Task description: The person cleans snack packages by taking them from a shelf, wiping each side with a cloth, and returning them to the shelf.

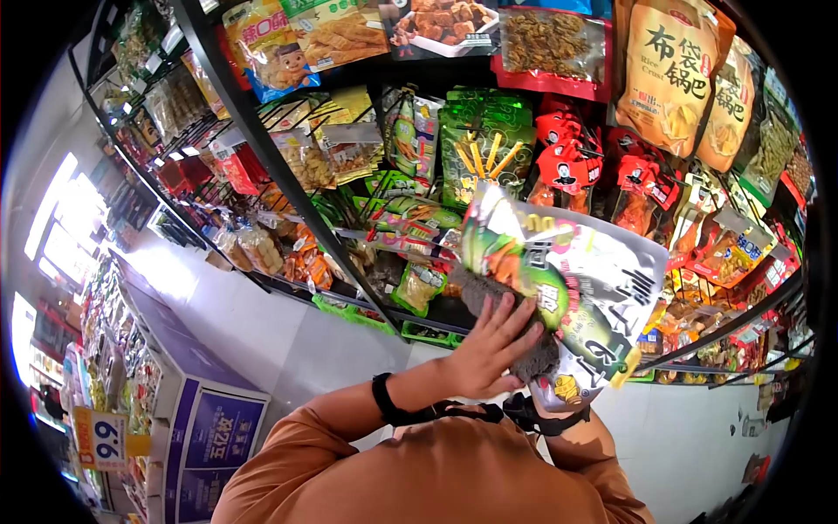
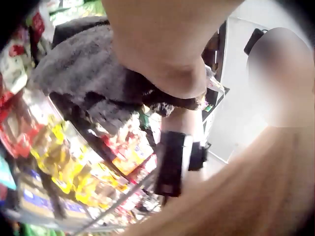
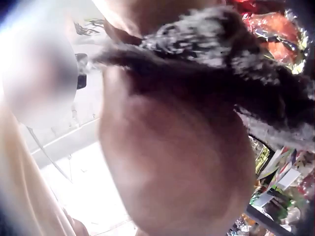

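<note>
A dark grey fuzzy cloth [image 1: 525, 354] lies across the front of a big silver and green snack bag [image 1: 602, 262], which is tilted before my chest. My left hand [image 1: 489, 349] holds the cloth against the bag, its fingers spread over the fabric and its thumb lower down. The bag's lower end is gripped by my right hand [image 1: 559, 403], whose fingers are mostly hidden behind the bag. In the left wrist view the cloth [image 2: 88, 73] hangs in thick folds beside my hand. My right palm [image 3: 172, 152] fills much of the right wrist view, with cloth across its upper side.
Racks of hanging snack bags stand right in front, including rice crust bags [image 1: 668, 74] and red-topped packs [image 1: 567, 166]. A black shelf post [image 1: 262, 144] slants down at the left. Behind it, a purple display stand [image 1: 218, 428] with a price sign [image 1: 103, 439] borders the pale floor [image 1: 288, 349].
</note>
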Available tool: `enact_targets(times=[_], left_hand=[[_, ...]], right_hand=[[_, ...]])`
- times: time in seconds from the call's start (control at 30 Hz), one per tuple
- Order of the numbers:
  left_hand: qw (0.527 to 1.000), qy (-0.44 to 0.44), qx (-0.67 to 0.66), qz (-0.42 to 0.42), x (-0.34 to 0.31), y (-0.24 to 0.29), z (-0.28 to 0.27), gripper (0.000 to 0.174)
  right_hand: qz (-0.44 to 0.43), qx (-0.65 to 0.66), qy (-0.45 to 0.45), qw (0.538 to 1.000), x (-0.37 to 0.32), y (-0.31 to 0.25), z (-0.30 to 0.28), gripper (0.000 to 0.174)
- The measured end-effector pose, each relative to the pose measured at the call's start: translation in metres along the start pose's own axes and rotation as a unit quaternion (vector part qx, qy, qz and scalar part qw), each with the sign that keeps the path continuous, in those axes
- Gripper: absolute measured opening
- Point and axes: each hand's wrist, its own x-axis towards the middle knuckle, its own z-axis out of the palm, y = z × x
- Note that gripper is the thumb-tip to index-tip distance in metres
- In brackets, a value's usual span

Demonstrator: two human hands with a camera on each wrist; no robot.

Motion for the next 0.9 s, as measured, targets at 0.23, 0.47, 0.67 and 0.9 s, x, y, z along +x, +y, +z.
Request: enact_targets(times=[0.23,0.47,0.67,0.9], left_hand=[[0.988,0.082,0.129,-0.004,-0.005,-0.029,-0.049,0.065],[0.782,0.225,-0.475,-0.335,-0.049,-0.045,-0.068,0.063],[0.841,0.163,-0.349,-0.379,-0.022,-0.003,-0.105,0.063],[0.984,0.130,0.032,-0.118,-0.059,-0.034,-0.096,0.076]], right_hand=[[-0.036,-0.514,-0.080,0.853,0.016,0.028,0.003,0.075],[-0.198,-0.289,-0.187,0.918,0.044,0.085,0.032,0.071],[-0.206,-0.299,-0.122,0.924,0.057,0.122,0.053,0.079],[-0.001,-0.253,-0.089,0.964,0.045,0.071,0.067,0.059]])
